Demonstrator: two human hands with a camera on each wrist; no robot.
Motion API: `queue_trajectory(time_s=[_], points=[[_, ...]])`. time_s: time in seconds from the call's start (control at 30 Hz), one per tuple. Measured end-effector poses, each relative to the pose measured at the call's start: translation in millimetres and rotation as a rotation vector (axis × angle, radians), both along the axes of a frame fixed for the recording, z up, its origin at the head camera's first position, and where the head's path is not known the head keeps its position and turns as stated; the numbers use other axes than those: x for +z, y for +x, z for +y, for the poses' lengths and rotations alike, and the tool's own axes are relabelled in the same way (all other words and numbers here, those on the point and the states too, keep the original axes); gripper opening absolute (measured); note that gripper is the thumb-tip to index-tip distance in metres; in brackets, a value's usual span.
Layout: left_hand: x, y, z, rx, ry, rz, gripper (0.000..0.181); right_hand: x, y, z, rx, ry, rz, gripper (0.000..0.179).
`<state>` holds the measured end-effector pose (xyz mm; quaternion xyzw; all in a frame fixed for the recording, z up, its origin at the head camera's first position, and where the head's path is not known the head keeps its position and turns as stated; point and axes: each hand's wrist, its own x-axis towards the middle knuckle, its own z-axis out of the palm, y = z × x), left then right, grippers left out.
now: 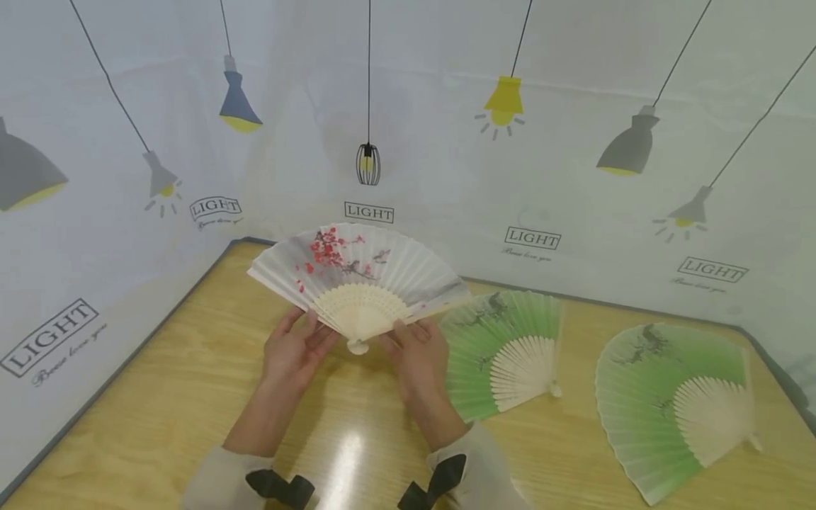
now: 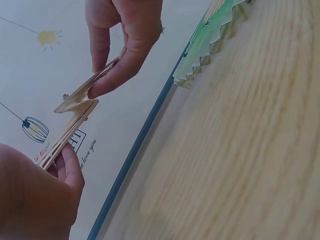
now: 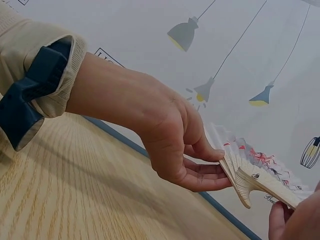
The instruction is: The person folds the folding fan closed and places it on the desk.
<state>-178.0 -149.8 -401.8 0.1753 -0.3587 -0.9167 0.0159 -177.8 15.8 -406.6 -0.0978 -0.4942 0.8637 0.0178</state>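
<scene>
A white folding fan (image 1: 408, 276) with red blossoms and pale wooden ribs is spread wide above the table, its pivot end toward me. On its left edge my left hand (image 1: 295, 350) pinches the outer rib between thumb and fingers. My right hand (image 1: 417, 354) grips the opposite outer rib in the same way. In the left wrist view the fan's ribs (image 2: 75, 117) show edge-on between both hands. The right wrist view has the right hand (image 3: 175, 132) with its thumb on top of the rib and its fingers beneath.
Two spread green fans lie on the wooden table (image 1: 159, 397) to the right: a nearer green fan (image 1: 472, 361) beside my right hand and a farther green fan (image 1: 644, 404). A white backdrop (image 1: 433, 142) printed with lamps encloses the table's back and left edges.
</scene>
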Motion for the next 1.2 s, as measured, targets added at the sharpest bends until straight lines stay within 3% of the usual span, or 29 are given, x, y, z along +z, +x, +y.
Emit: queue_trajectory(time_s=[0.2,1.0,1.2], points=[[-0.4,0.2,1.4,-0.011,-0.019,0.018,0.028,0.1,-0.1,1.4,-0.001,0.032,-0.015,0.026],[1.7,0.9,-1.1,-0.061,-0.074,-0.007,0.029,1.7,2.6,-0.4,-0.001,0.019,0.0,0.017],[2.3,0.8,-1.4,-0.07,-0.069,-0.003,0.03,1.7,2.3,0.0,0.005,0.026,-0.003,0.024]])
